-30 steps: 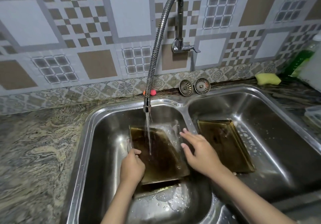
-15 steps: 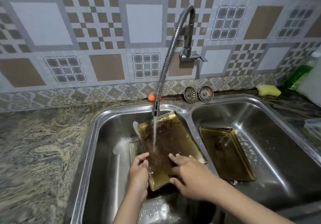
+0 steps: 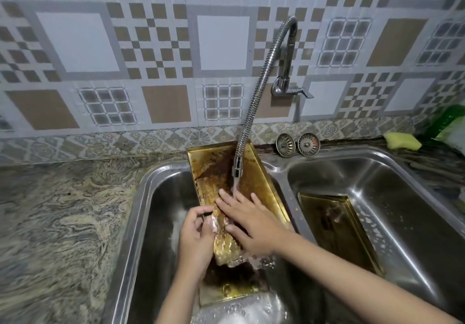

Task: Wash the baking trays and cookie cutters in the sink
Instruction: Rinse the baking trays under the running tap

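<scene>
A stained golden baking tray [image 3: 216,170] stands tilted up in the left sink basin [image 3: 161,210], its far end leaning on the back rim under the running tap [image 3: 237,166]. My left hand [image 3: 196,238] grips the tray's left edge low down. My right hand [image 3: 251,220] lies flat on the tray's inner surface with fingers spread, in the water stream. Below them another tray [image 3: 226,291] lies flat on the basin floor. A third golden tray [image 3: 337,225] lies in the right basin [image 3: 392,198]. No cookie cutters show.
Two metal drain strainers [image 3: 297,144] lean against the wall behind the sink divider. A yellow sponge [image 3: 402,140] and a green bottle [image 3: 445,122] sit on the counter at the far right. Marbled stone counter [image 3: 63,223] stretches to the left.
The tray in the left basin has been tipped up steeper, its far end now on the back rim. My right hand slid up its surface into the stream. The camera moved closer.
</scene>
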`<move>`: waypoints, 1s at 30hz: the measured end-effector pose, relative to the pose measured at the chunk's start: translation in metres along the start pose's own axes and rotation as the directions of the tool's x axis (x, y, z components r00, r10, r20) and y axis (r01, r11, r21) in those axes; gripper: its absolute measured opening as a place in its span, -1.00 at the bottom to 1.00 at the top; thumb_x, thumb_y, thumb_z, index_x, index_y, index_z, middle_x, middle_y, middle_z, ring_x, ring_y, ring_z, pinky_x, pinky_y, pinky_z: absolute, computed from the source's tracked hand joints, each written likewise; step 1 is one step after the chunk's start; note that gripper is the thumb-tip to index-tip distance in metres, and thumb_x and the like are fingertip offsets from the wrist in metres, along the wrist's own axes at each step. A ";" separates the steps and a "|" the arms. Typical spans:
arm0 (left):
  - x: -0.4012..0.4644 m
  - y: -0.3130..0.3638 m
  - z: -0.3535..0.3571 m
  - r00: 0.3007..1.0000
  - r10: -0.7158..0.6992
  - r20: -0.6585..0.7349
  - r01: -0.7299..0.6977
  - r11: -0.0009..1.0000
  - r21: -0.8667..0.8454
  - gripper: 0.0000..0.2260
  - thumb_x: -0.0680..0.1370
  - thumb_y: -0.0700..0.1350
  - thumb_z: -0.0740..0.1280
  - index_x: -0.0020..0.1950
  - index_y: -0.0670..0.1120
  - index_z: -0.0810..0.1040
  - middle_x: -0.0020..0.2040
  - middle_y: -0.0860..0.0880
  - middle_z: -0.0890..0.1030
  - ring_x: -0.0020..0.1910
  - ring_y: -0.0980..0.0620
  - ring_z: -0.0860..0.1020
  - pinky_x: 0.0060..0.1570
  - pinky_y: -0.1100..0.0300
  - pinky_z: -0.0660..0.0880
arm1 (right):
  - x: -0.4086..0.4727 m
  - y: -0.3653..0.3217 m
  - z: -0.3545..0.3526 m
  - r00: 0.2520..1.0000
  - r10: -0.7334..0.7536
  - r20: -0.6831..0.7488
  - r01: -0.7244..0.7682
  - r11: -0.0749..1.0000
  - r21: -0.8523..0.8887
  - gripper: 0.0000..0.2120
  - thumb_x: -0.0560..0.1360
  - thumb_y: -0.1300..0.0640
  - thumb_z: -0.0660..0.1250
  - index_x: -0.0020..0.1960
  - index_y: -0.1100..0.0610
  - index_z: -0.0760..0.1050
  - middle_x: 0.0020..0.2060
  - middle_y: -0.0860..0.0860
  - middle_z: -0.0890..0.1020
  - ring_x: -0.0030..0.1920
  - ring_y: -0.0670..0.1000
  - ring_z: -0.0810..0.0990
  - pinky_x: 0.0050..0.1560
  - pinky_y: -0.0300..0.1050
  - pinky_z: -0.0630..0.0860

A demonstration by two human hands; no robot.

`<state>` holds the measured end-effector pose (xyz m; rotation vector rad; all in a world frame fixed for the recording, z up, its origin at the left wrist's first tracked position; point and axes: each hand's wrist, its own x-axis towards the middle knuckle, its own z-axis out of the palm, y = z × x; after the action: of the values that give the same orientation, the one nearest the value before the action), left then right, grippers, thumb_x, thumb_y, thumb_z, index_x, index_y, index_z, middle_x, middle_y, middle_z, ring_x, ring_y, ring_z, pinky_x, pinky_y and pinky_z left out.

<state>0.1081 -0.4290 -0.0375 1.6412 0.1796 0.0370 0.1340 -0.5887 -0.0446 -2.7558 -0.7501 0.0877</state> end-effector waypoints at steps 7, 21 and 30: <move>-0.011 -0.002 0.007 0.991 -0.048 0.129 0.052 0.998 -0.033 -0.78 0.56 -0.34 0.23 0.01 -0.05 0.55 0.04 0.08 0.61 0.11 0.17 0.54 0.02 0.31 0.44 | 0.037 0.006 -0.011 0.951 0.294 -0.098 -0.291 0.956 0.045 -0.43 0.62 -0.10 -0.04 0.56 0.08 -0.06 0.55 -0.01 -0.08 0.54 0.03 -0.20 0.47 0.32 -0.19; 0.001 -0.020 -0.013 0.979 -0.186 0.087 0.193 0.978 -0.083 -0.82 0.57 -0.31 0.24 -0.06 -0.07 0.56 -0.07 -0.20 0.66 0.03 -0.21 0.57 0.12 -0.13 0.48 | 0.006 -0.012 0.003 0.994 -0.052 0.100 0.045 0.996 0.073 -0.46 0.63 -0.10 -0.01 0.56 -0.04 -0.08 0.54 -0.14 -0.12 0.53 -0.06 -0.21 0.46 0.07 -0.29; -0.007 -0.023 -0.014 0.978 -0.192 0.084 0.201 0.973 -0.110 -0.83 0.57 -0.32 0.24 -0.07 -0.09 0.56 -0.16 -0.10 0.64 -0.07 -0.07 0.54 -0.04 0.09 0.47 | 0.019 -0.021 0.007 0.988 0.122 0.096 -0.129 0.989 0.069 -0.44 0.63 -0.12 -0.02 0.56 -0.03 -0.09 0.52 -0.09 -0.20 0.53 -0.02 -0.24 0.45 0.19 -0.29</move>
<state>0.0972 -0.4142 -0.0582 1.4979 0.2784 -0.1603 0.1390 -0.5599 -0.0450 -2.7407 -0.5818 0.2650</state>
